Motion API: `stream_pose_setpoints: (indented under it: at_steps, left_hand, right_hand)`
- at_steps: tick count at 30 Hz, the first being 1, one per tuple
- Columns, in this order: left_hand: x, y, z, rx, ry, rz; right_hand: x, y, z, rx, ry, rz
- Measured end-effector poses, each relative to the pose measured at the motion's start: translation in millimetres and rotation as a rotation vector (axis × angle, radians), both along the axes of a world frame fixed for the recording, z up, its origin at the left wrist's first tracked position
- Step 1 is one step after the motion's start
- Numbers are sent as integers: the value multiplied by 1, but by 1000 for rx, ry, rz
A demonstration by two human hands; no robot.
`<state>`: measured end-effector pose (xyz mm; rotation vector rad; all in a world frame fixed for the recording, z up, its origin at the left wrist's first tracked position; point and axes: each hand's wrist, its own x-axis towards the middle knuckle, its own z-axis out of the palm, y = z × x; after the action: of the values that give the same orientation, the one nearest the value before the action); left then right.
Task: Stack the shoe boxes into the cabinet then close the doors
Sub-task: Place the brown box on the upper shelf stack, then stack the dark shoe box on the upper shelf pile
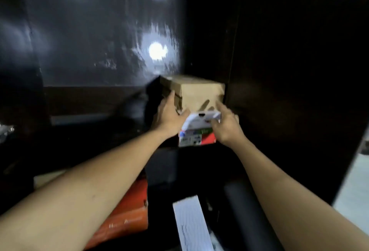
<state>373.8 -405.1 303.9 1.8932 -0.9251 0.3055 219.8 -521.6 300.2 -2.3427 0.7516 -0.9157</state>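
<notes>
near: orange shoe box (pixel 127 216) lies low, outside the stack — not yet placed | mid: left hand (pixel 169 115) open against brown shoe box (pixel 196 92), right hand (pixel 226 125) grips its front | far: box on red-and-white box (pixel 196 137) inside cabinet (pixel 299 90) — doors unshut

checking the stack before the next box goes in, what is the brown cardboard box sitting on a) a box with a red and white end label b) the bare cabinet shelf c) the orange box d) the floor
a: the brown cardboard box rests on top of the box with the red and white end label, both hands on the stack.
</notes>
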Motion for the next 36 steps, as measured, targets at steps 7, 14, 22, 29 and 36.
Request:
stream_pose_setpoints:
  at_steps: [7, 14, 22, 29, 36]
  left_hand:
    - [-48, 55, -83, -45, -360, -214]
    - [-32, 66, -202, 546, -99, -290]
    - [-10, 41, -302, 806, 69, -339]
    - [-2, 10, -318, 835, 103, -306]
    - [-10, 23, -321, 842, 196, -171]
  right_hand:
    - [-46, 44, -102, 222, -178, -97]
    - [-91, 82, -263, 431, 114, -127]
    - [-100, 122, -383, 548, 285, -185]
    - [-88, 119, -415, 733, 119, -471]
    - [-89, 109, -415, 921, -26, -458]
